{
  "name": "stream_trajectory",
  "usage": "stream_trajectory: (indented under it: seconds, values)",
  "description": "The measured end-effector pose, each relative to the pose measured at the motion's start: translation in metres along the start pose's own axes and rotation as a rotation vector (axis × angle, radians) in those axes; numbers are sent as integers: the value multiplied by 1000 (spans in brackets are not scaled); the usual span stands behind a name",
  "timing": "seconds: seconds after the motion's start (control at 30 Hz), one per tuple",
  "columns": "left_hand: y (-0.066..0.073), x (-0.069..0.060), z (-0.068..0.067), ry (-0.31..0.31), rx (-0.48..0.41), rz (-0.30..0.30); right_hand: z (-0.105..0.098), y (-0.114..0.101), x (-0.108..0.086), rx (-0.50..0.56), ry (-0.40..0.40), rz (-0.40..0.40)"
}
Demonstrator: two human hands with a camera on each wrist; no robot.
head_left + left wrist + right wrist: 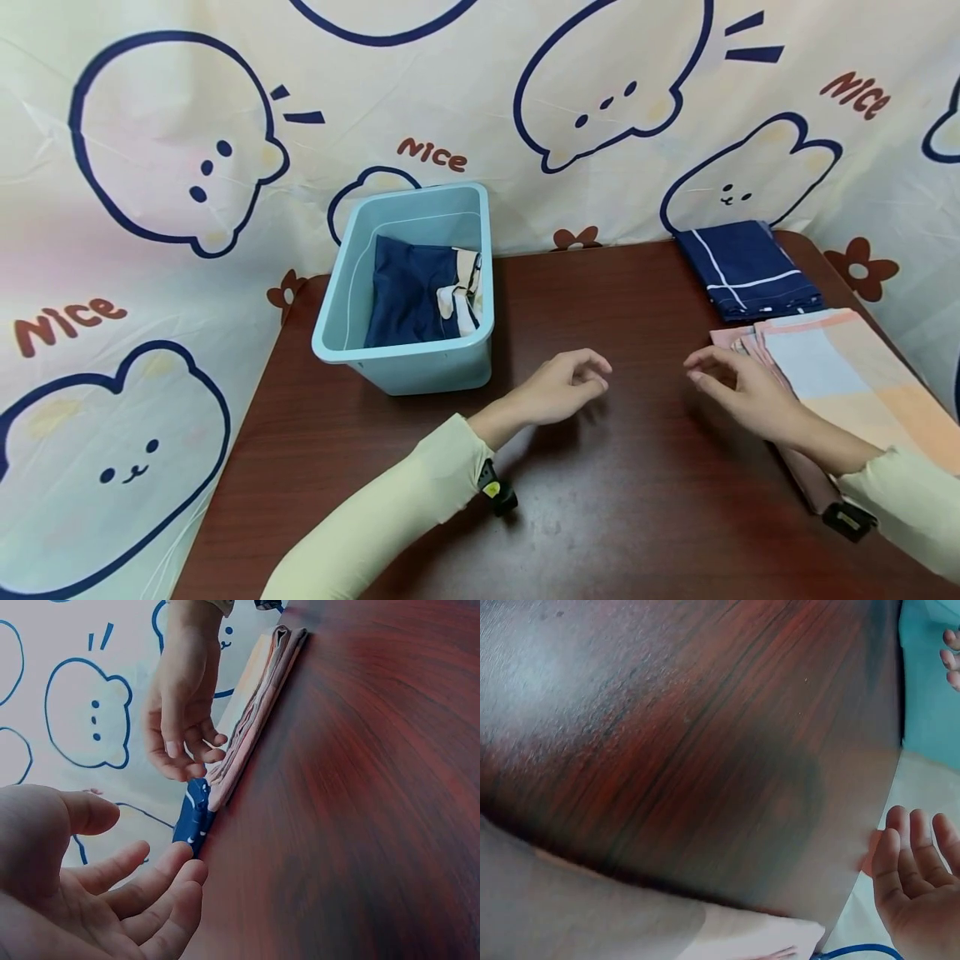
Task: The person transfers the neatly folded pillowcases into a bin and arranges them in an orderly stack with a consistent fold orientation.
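Above the middle of the table my left hand (558, 387) hovers with loosely bent fingers, nothing in its grasp. My right hand (738, 392) hangs to the right of it, also holding nothing, beside a folded checked cloth (847, 367) in pink, pale blue and orange. Behind that cloth lies a folded navy cloth (753, 267) with white lines. To the left, a light blue plastic bin (420, 367) contains dark blue fabric (408, 292) and a cream patterned piece (468, 287). In the left wrist view, the checked cloth (255, 712) shows its layered edge near the right hand (184, 712).
The dark reddish-brown wooden table (600, 517) reaches back to a pale curtain (465, 92) printed with cartoon bears. Both wrists carry small black devices, one of them the left wrist device (497, 487).
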State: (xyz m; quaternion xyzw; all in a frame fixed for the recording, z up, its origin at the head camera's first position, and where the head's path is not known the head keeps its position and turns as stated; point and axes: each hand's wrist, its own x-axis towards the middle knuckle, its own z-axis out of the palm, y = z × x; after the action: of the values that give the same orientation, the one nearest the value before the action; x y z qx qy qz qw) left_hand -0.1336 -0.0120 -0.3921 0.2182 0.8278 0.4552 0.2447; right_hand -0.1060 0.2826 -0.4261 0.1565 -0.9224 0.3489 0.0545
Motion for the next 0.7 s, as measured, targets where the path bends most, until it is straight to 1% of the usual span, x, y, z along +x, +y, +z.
stream_trajectory:
  seconds: [0.13,0.23,0.3,0.43,0.5,0.63,0.7]
  values:
    - [-1,2,3,-3,-8,-10,-4,7,-1,-62,20,-22]
    - [-2,4,4,1,-15,-18,-10,14,-2,-137,27,-35]
    - [-3,6,5,7,-16,-24,-15,19,-2,-193,29,-28]
    - [-6,8,6,18,-18,-41,-23,29,-3,-314,-4,56]
    - [-7,9,7,22,-22,-50,-25,35,-4,-377,-53,123]
    - [-8,10,10,18,-32,-59,-30,45,-8,-485,-179,257]
    - [-8,10,12,14,-35,-57,-32,48,-10,-519,-220,298]
